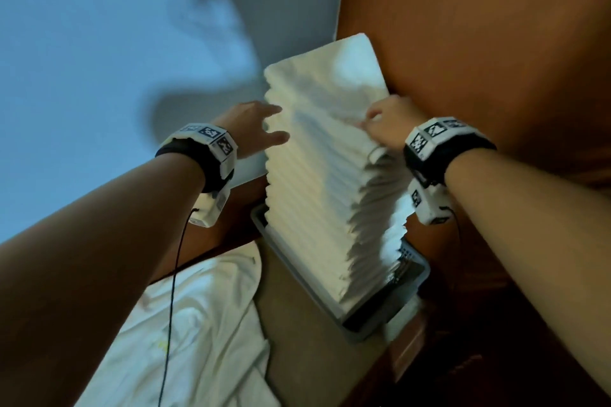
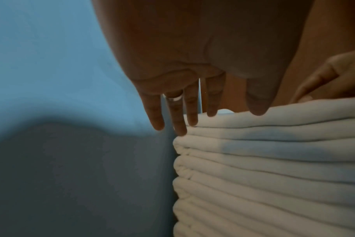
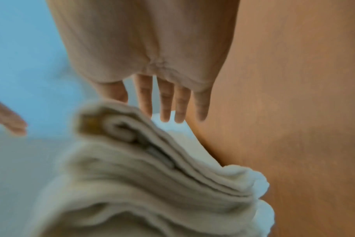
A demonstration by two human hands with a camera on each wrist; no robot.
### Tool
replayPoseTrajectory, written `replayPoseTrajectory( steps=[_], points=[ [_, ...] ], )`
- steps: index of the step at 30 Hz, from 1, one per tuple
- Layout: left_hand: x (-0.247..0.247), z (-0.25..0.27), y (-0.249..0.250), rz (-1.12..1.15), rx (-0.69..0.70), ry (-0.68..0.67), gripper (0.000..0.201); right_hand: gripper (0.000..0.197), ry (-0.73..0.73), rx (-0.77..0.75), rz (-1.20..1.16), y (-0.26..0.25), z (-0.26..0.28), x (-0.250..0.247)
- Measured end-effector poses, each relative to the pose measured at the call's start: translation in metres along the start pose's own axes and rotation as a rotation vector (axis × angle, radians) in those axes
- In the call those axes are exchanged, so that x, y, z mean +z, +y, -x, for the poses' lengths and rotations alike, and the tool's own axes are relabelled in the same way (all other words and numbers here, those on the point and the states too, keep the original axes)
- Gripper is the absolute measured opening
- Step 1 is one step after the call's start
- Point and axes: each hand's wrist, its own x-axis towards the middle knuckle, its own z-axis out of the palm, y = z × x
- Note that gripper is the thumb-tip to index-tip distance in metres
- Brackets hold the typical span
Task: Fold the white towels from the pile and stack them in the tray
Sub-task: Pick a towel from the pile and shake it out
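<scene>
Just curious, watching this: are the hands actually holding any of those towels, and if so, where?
Nothing is held. The left hand has straight fingers by the stack of folded towels; the right hand has straight fingers on its top right edge.

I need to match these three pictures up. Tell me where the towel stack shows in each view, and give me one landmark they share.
Head: the stack runs tall through the centre, rising from the tray, left hand and right hand at its top.
Left wrist: lower right, folded edges below the fingertips.
Right wrist: bottom centre, blurred, under the fingers.
Shared landmark: the orange-brown wood panel beside the stack, right in every view.
</scene>
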Motion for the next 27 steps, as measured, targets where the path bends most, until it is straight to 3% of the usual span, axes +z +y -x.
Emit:
replayPoseTrajectory(
  steps=[4,7,13,17,22,27],
  points=[
    [-0.017,0.084,-0.031,0.076,-0.029,-0.062,0.043,0.027,0.293,-0.097,0.016,-0.044,0.051,0.005],
    [-0.015,0.152,-0.071,0.082,-0.089,-0.089,0.03,0.035,0.316,-0.197,-0.062,-0.082,0.102,0.04],
    [0.009,0.276,-0.151,0.037,-0.291,-0.215,0.026,0.019,-0.028,-0.221,-0.157,-0.15,0.191,0.144],
    [0.038,0.331,-0.195,0.024,-0.393,-0.337,0.023,0.021,-0.283,-0.212,-0.117,-0.185,0.228,0.215],
    [0.092,0.362,-0.226,0.034,-0.457,-0.463,0.021,0.017,-0.481,-0.209,-0.031,-0.207,0.251,0.297],
    [0.156,0.359,-0.249,0.043,-0.515,-0.539,0.027,0.028,-0.624,-0.144,-0.045,-0.206,0.238,0.374]
  ],
)
